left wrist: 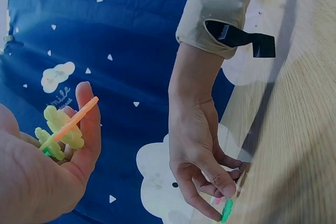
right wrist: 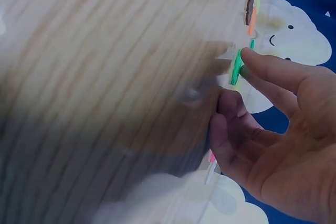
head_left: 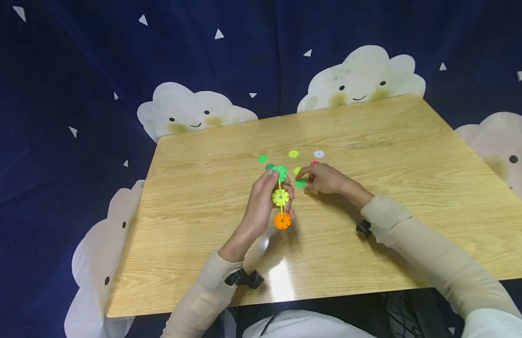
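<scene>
In the head view, my left hand (head_left: 261, 199) holds up a chain of slotted plastic snowflake discs. A green disc (head_left: 279, 173) tops it, a yellow disc (head_left: 280, 197) is in the middle, and an orange disc (head_left: 282, 220) ends it. Yellow discs seen edge-on link these. The left thumb lies against the green one. Over the tabletop, my right hand (head_left: 326, 179) has thumb and index finger at the edges of a loose green disc (head_left: 300, 183). The left wrist view shows that disc (left wrist: 227, 211) between the two fingertips.
Several loose discs lie beyond the hands on the wooden table (head_left: 193, 188): a light green disc (head_left: 262, 158), a yellow disc (head_left: 293, 153), a white disc (head_left: 319, 154) and a partly covered pink disc (head_left: 314, 163). A dark blue curtain (head_left: 244, 47) hangs behind the table.
</scene>
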`<action>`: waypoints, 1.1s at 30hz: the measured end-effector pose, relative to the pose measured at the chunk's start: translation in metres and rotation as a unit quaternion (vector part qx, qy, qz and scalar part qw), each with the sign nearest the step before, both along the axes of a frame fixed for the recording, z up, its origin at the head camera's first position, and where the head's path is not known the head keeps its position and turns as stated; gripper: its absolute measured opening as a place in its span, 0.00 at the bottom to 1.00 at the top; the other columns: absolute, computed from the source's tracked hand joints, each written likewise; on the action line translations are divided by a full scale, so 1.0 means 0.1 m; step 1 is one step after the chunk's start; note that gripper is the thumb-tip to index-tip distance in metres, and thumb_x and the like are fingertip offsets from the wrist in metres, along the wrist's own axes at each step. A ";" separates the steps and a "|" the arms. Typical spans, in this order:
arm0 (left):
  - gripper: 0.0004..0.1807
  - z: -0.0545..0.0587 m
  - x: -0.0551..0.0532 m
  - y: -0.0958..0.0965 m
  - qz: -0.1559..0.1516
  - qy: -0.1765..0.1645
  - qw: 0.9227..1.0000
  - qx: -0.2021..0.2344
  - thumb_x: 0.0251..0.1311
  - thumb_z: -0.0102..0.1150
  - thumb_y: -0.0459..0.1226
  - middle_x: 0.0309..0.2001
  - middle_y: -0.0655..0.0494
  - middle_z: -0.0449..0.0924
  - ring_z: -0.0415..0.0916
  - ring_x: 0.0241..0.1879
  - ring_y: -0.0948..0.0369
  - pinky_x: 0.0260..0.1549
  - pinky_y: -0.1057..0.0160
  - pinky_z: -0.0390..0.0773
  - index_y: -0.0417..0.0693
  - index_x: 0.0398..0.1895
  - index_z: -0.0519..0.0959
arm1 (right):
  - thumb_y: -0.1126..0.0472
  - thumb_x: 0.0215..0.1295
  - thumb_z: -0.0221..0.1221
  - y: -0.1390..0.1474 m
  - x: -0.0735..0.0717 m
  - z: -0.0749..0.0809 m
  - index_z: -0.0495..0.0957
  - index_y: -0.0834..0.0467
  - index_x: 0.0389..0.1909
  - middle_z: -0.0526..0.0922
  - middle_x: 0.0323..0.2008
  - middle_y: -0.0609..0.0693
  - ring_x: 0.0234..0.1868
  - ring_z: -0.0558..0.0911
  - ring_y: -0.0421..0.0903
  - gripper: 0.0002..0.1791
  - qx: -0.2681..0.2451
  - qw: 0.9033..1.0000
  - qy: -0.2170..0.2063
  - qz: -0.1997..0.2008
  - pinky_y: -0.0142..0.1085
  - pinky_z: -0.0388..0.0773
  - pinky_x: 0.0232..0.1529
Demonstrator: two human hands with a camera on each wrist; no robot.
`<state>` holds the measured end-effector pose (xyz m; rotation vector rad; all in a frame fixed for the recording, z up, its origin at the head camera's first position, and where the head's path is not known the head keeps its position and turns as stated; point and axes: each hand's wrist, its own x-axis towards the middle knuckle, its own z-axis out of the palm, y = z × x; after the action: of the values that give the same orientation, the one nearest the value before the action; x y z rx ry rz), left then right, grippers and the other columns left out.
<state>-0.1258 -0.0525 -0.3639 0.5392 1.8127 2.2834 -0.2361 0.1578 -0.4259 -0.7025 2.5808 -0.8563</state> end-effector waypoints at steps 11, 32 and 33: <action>0.20 0.00 0.02 0.00 -0.005 -0.007 1.000 0.007 0.78 0.32 0.46 0.27 0.48 0.71 0.69 0.16 0.60 0.16 0.51 0.82 0.38 0.41 0.68 | 0.68 0.55 0.68 -0.01 0.04 -0.03 0.80 0.57 0.40 0.79 0.35 0.55 0.36 0.74 0.50 0.12 -0.006 1.000 0.022 -0.002 0.39 0.73 0.37; 0.21 -0.02 0.02 0.04 -0.007 -0.004 1.000 0.005 0.78 0.32 0.45 0.27 0.47 0.72 0.68 0.16 0.60 0.15 0.53 0.81 0.36 0.39 0.68 | 0.70 0.55 0.68 0.03 0.07 -0.07 0.75 0.60 0.40 0.77 0.34 0.53 0.36 0.72 0.49 0.14 -0.011 1.000 -0.001 0.010 0.39 0.72 0.38; 0.21 -0.02 0.02 0.04 -0.008 -0.004 1.000 0.005 0.78 0.32 0.46 0.27 0.47 0.72 0.68 0.16 0.60 0.15 0.53 0.81 0.37 0.39 0.68 | 0.69 0.55 0.69 0.04 0.07 -0.07 0.76 0.59 0.39 0.77 0.33 0.53 0.36 0.72 0.48 0.13 -0.012 1.000 -0.001 0.014 0.39 0.72 0.38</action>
<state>-0.1235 -0.0485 -0.3662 0.5434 1.7877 2.2831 -0.2286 0.1616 -0.4327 -0.7420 2.5573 -0.8813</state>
